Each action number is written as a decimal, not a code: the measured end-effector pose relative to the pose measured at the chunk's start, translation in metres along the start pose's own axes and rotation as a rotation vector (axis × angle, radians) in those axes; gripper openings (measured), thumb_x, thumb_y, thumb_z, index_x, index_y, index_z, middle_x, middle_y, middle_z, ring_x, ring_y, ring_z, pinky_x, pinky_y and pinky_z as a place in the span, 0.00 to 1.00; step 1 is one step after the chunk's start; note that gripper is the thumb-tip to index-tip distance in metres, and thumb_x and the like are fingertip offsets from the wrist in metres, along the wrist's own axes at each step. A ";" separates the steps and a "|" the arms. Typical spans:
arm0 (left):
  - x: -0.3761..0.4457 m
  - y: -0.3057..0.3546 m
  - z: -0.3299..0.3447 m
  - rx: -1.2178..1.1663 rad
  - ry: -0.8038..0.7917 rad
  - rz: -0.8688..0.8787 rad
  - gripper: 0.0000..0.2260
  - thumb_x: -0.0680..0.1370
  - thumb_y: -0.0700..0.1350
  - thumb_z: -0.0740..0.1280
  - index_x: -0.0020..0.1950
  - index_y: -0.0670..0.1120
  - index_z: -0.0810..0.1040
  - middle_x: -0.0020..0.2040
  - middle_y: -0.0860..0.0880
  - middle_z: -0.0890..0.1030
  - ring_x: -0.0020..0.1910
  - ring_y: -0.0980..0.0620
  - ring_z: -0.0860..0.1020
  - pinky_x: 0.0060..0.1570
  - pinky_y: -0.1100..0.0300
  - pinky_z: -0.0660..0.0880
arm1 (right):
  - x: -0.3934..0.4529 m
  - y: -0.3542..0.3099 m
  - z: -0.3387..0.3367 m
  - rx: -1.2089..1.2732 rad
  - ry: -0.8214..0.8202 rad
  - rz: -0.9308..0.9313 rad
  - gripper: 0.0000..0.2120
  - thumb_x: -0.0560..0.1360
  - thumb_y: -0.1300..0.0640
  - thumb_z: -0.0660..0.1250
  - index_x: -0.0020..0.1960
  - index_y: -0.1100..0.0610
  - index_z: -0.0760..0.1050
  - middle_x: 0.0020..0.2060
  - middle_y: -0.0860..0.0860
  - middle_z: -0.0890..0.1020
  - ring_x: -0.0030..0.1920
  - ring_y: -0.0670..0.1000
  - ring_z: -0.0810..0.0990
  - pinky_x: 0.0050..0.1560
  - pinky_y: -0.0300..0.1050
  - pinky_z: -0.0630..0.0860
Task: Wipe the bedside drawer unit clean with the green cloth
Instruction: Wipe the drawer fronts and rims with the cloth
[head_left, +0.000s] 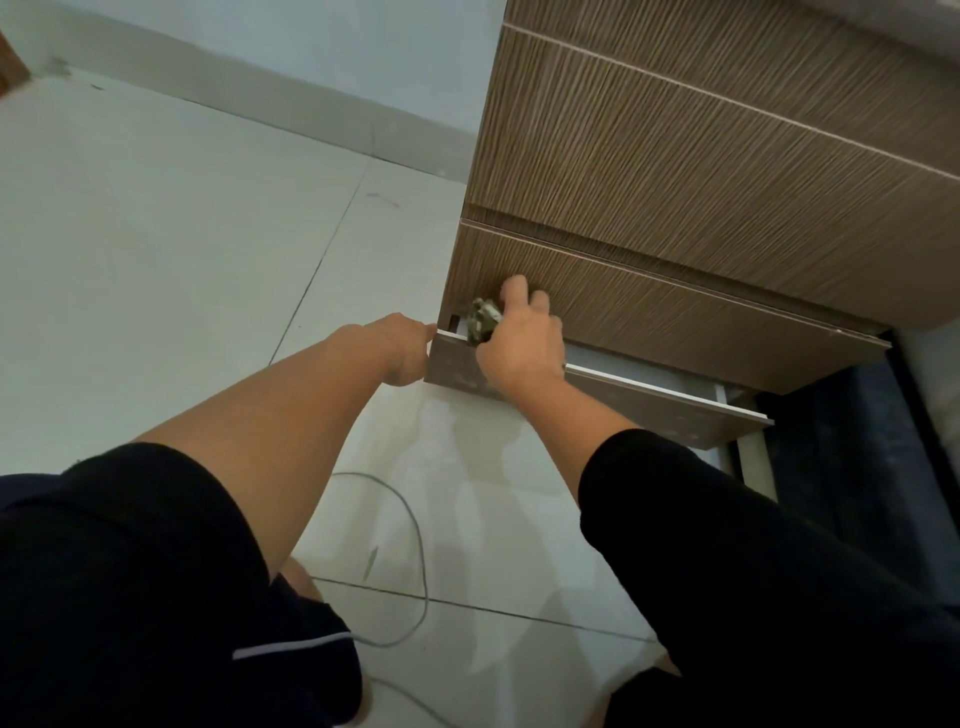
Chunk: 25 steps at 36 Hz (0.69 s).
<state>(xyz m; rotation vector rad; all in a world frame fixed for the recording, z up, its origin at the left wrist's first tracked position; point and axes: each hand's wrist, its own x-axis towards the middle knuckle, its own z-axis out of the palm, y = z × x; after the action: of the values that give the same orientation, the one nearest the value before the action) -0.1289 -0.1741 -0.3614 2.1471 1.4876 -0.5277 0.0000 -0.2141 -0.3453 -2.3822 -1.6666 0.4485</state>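
Note:
The bedside drawer unit (675, 156) has brown striped wood fronts and stands at the upper right. Its bottom drawer (649, 402) is pulled out a little. My left hand (402, 348) grips the left corner of that drawer's front. My right hand (519, 338) is closed on the crumpled green cloth (483, 318) and presses it at the drawer's top left edge, just under the middle drawer front. Most of the cloth is hidden by my fingers.
Pale floor tiles (182, 260) spread to the left and below. A thin grey cable (415, 545) loops on the floor between my knees. A light wall with a skirting board (260, 88) runs behind. A dark gap (857, 441) lies right of the unit.

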 end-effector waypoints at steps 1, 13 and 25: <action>0.000 -0.001 -0.001 -0.002 -0.005 -0.006 0.26 0.81 0.44 0.53 0.78 0.49 0.50 0.75 0.43 0.62 0.73 0.43 0.61 0.70 0.49 0.62 | 0.000 -0.002 0.003 -0.030 0.004 -0.042 0.24 0.72 0.64 0.65 0.64 0.54 0.61 0.60 0.58 0.68 0.57 0.63 0.70 0.57 0.56 0.73; 0.008 0.008 -0.001 0.023 0.052 0.022 0.21 0.79 0.41 0.57 0.72 0.45 0.64 0.67 0.43 0.72 0.65 0.44 0.70 0.59 0.54 0.70 | 0.010 0.007 0.039 -0.333 -0.103 -0.306 0.23 0.79 0.63 0.54 0.73 0.52 0.62 0.64 0.58 0.71 0.62 0.61 0.66 0.60 0.54 0.70; 0.011 0.026 0.003 0.069 0.105 0.089 0.16 0.75 0.44 0.60 0.62 0.44 0.72 0.58 0.44 0.77 0.54 0.44 0.76 0.47 0.55 0.73 | 0.001 0.034 0.037 -0.341 -0.103 -0.328 0.25 0.79 0.64 0.54 0.75 0.54 0.56 0.68 0.59 0.67 0.66 0.60 0.64 0.60 0.52 0.70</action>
<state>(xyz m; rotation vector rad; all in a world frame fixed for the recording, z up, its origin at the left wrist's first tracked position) -0.1009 -0.1750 -0.3656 2.3144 1.4395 -0.4472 0.0169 -0.2248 -0.3914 -2.2616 -2.2905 0.2485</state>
